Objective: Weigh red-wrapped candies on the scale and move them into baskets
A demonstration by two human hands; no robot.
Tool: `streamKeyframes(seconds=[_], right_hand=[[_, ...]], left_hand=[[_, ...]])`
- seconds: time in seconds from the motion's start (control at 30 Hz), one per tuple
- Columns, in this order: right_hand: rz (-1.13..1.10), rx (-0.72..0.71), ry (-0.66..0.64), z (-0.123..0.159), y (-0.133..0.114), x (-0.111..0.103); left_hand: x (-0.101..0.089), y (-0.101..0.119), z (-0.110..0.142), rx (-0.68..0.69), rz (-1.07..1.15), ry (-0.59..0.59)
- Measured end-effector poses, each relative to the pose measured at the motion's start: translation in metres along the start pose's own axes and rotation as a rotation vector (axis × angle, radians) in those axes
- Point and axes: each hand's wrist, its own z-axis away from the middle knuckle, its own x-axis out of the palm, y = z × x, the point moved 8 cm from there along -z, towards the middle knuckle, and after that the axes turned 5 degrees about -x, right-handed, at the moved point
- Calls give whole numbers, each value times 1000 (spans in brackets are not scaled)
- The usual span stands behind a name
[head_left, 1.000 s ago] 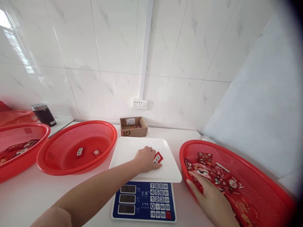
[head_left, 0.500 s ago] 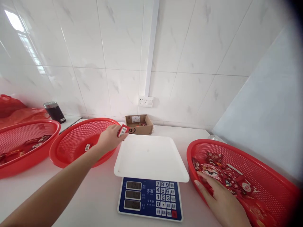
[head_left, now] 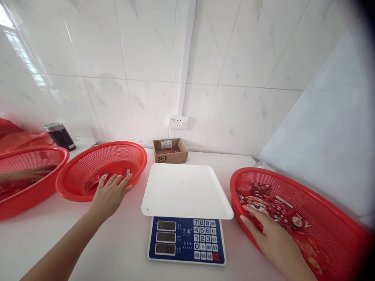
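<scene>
My left hand hovers over the front side of a red oval plastic basket, fingers spread and holding nothing. Small red packets with white labels lie in that basket, just beyond my fingertips. On the right, my right hand rests at the near rim of another red basket, thumb and forefinger apart. Several red printed packets lie inside, under and beyond that hand; its other fingers are partly hidden. Between the hands stands a digital scale with a bare white pan and a blue keypad panel.
Another person's hand reaches into a third red basket at far left. Behind it stand a dark tumbler and red plastic bags. An open cardboard box sits behind the scale, below a wall socket.
My left hand has moved down and left from beside the pan, letting go of a red packet; more packets now show in that basket. Another person's hand has entered the far left basket.
</scene>
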Motion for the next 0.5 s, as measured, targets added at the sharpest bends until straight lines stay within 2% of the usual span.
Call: streamKeyframes(seconds=[0.07, 0.17, 0.3, 0.4, 0.5], right_hand=[[-23, -3, 17, -3, -10, -7], [-82, -85, 42, -13, -44, -12], [-156, -259, -73, -28, -105, 9], [-174, -348, -159, -35, -138, 20], [-144, -382, -164, -40, -141, 11]], left_hand=[[-7, 2, 0, -23, 110, 126], [-16, 14, 15, -11, 390, 341], [-15, 35, 40, 22, 632, 557], [-8, 46, 48, 90, 705, 623], [8, 42, 45, 84, 761, 561]])
